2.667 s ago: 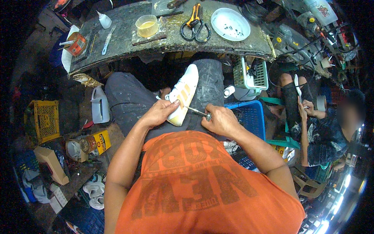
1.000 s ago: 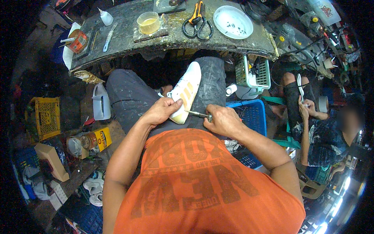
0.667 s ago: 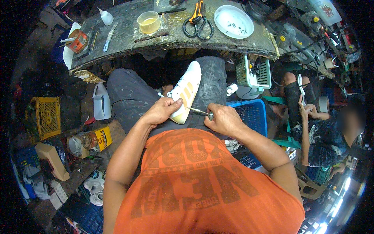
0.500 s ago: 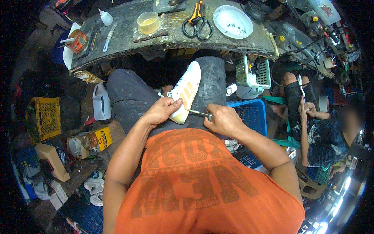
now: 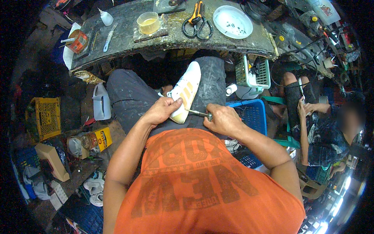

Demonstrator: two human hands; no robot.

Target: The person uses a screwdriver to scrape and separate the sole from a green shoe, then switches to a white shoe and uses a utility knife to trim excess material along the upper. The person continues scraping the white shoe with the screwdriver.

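Note:
A white sneaker (image 5: 187, 85) with tan stripes rests on my lap, its toe pointing away toward the bench. My left hand (image 5: 161, 110) grips it near the heel, thumb pressed on the side. In my right hand (image 5: 223, 119) is an awl (image 5: 199, 112), its handle mostly hidden in the closed fingers. The awl's thin metal shaft points left, and its tip meets the sneaker's side low near the heel. Whether the tip has gone into the material is too small to tell.
Across the front, a worn bench (image 5: 175, 43) bears pliers (image 5: 197, 23), a cup of yellowish liquid (image 5: 148, 23) and a white basin (image 5: 233, 22). Blue (image 5: 257, 113) and green baskets (image 5: 253, 74) stand at right, near a seated person (image 5: 323, 128). A yellow crate (image 5: 47, 117) is at left.
My hands, the sneaker and the awl hold almost the same place. At right, the seated person's hands and the white-bladed thing they hold have shifted slightly.

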